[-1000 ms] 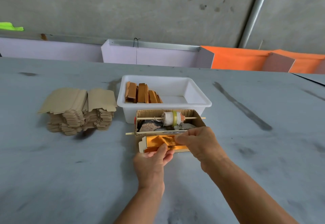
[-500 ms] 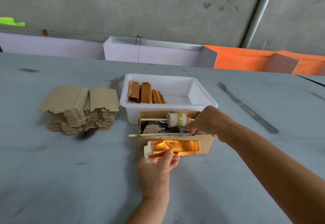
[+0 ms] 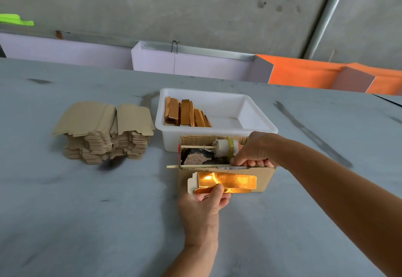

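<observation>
Two hands share this job on the grey table (image 3: pixel 87 222), and everything sits within easy reach of them. Left of the work lies the stack of flat blanks (image 3: pixel 104 133), our supply. Straight ahead, the white tub (image 3: pixel 208 91) takes the folded cartons (image 3: pixel 186 113), stood on edge at its left end so more can follow. Touching the tub's near wall stands the open cardboard box (image 3: pixel 264 178), which we judge serves as a dispenser: a tape roll (image 3: pixel 224 148) rides on the upper stick (image 3: pixel 195 146), and a front stick (image 3: pixel 195 166) lies along the near edge. Against the box's front wall we prop the gold carton (image 3: pixel 230 181), shiny side towards us, so the wall backs it while we work. Our left hand (image 3: pixel 202 209) pinches its lower flap, thumb on top and fingers beneath, holding it steady and half folded. Our right hand (image 3: pixel 254 152) reaches over the box's front edge just beside the roll, fingers curled downward. From this angle we cannot tell whether they pinch a tape end or merely rest on the front stick, though fetching tape seems likely.
</observation>
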The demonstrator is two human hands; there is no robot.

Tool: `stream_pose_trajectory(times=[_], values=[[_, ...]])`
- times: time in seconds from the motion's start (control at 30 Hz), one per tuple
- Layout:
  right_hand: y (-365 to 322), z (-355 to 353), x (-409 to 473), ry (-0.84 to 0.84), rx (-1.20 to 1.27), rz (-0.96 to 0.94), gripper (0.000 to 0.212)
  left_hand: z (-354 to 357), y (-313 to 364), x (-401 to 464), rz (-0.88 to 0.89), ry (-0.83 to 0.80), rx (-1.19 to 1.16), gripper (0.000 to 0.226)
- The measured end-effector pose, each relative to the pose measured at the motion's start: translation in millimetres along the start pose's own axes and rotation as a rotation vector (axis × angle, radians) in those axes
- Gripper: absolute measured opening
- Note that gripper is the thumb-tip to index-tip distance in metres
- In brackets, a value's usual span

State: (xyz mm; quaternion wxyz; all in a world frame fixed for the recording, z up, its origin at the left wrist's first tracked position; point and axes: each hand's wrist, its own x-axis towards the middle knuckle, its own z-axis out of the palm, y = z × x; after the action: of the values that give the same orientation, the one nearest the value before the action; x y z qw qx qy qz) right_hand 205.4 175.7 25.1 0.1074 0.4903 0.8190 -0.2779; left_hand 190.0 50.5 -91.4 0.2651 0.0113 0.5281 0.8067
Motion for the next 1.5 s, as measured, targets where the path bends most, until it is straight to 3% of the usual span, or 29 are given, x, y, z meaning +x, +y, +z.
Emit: stream_pose_trajectory(times=[0.47, 0.77, 1.27, 1.5], values=[[2.7, 1.1, 0.8, 0.023, -0.009, 0.005, 0.033, -1.3, -2.2, 0.5, 0.016, -0.007, 0.032, 0.005], [3.3, -1.8, 1.7, -0.052, 0.087, 0.028, 0.035, -1.8, -1.3, -0.4, 0.01, -0.005, 0.047, 0.004], [0.4, 4.4, 3.0, 0.008, -0.031, 0.018, 0.033, -1.5, -1.7, -0.9, 0.032, -0.001, 0.06, 0.006], [0.7, 3.0, -3.1, 0.027, 0.035, 0.01, 0.034, -1.6, -3.2, 0.2, 0.034, -0.001, 0.063, 0.007]])
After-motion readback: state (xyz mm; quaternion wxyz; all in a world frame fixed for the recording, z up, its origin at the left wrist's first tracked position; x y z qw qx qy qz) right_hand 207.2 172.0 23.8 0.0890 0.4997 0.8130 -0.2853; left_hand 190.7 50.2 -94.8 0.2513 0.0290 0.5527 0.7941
